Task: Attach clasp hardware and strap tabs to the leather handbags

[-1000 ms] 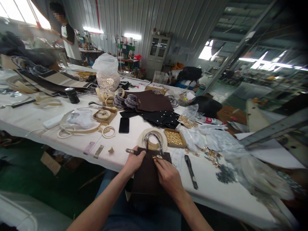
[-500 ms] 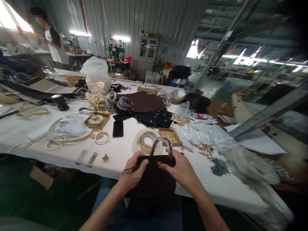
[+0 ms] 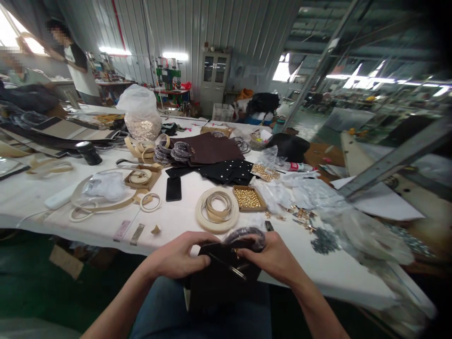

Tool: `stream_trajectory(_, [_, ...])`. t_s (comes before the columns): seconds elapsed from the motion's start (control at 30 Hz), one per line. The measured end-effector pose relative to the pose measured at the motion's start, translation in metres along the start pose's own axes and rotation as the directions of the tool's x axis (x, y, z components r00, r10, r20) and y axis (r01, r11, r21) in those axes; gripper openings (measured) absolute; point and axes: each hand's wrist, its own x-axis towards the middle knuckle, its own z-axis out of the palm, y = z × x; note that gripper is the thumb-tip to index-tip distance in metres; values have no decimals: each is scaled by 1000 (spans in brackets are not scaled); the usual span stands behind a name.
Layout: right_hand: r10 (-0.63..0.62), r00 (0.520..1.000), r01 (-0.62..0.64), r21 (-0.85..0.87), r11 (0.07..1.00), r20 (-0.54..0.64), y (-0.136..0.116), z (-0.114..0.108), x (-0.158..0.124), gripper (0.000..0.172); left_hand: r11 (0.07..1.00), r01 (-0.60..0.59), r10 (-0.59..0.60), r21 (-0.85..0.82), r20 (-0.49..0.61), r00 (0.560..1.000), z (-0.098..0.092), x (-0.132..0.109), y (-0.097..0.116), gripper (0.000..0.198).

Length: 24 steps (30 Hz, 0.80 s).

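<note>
A dark brown handbag (image 3: 222, 287) is held upright over my lap at the table's front edge. My left hand (image 3: 180, 256) grips its top left rim, thumb on the near face and fingers behind. At the top right, my right hand (image 3: 273, 254) is closed on the rim, its thumb beside a small gold-coloured fitting. A plastic-wrapped handle (image 3: 247, 233) arches low over the back of the opening. Across the near face runs a thin shiny metal piece (image 3: 236, 272), whose kind I cannot make out. The fingers behind the bag are hidden.
Beyond the bag are a roll of cream tape (image 3: 201, 216) and a box of gold studs (image 3: 249, 198). A phone (image 3: 173, 189), stacked brown panels (image 3: 215, 148) and loose metal fittings (image 3: 303, 215) lie on the white table (image 3: 183, 219). A slanted metal post (image 3: 395, 162) stands right.
The standing handle has tipped down and back. My left hand has shifted left along the rim, and the thin metal piece now shows across the bag's face.
</note>
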Motion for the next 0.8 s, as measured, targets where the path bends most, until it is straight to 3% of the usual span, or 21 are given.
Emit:
stream_trajectory(0.13, [-33,997,26,-84,996,-75,-20,4,-12,8,993,-3,13,115,-84,996,11,9,15,26])
stream_trajectory(0.27, [-134,974,99,-187,977,-185,-32,11,-22,19,930,-35,115,366,-198,973,32,23,6,8])
stream_trajectory(0.47, [-310,918,264,-204,943,-246,-47,11,-33,16,770,-145,259,621,-96,961,37,29,3,17])
stream_trajectory(0.7, [-401,902,346,-288,893,-160,-51,16,-41,17,683,-261,436,682,-93,895,43,13,-5,14])
stream_trajectory(0.8, [-484,863,406,-374,834,-143,-50,21,-45,19,655,-290,499,698,-111,860,44,4,-9,16])
